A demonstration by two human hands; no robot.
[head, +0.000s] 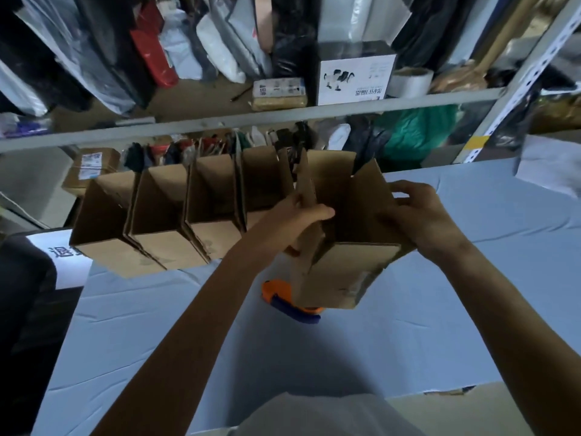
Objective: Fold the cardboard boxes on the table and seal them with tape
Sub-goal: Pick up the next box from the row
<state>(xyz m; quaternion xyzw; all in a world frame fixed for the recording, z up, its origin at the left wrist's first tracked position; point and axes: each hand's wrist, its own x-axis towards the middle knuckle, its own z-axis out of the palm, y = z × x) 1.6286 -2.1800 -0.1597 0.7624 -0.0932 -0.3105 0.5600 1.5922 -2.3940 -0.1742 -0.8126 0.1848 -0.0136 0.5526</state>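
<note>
Centre frame, above the surface (157,325), an erected box (349,262) is held up: left hand (301,215) grips its left wall, right hand (418,212) pinches the right flap. Tape dispenser (279,295) lies beneath, partly hidden. Four boxes (163,215) stand centre left, tops open; closing and taping those tops apparently remains.

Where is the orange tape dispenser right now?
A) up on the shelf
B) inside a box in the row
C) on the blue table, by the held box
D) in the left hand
C: the orange tape dispenser lies on the blue table, partly hidden by the cardboard box held in front of it.
</note>
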